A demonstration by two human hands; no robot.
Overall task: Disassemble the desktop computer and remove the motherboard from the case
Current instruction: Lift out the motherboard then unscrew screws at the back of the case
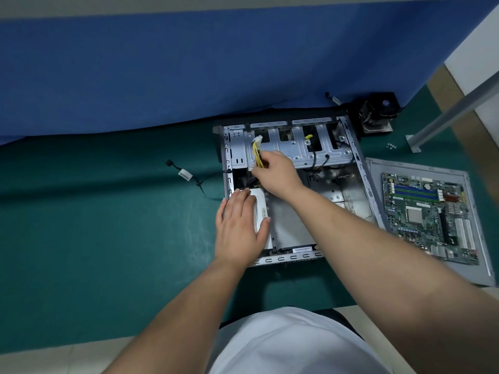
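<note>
The open grey computer case (pixel 363 168) lies on the green table. The motherboard (pixel 429 214) sits outside it, to the right, on a grey side panel (pixel 483 255). My left hand (pixel 240 228) rests flat, with straight fingers, on the silver power supply (pixel 262 209) in the case's near left corner. My right hand (pixel 278 171) reaches into the case and grips a bundle of yellow and black power cables (pixel 256 153) ending in a white connector. My right forearm hides part of the case floor.
A black CPU cooler (pixel 378 114) stands behind the case at the blue partition. A loose black cable (pixel 189 176) lies on the table left of the case. Small screws (pixel 390 146) and a metal leg (pixel 445 117) are at the far right.
</note>
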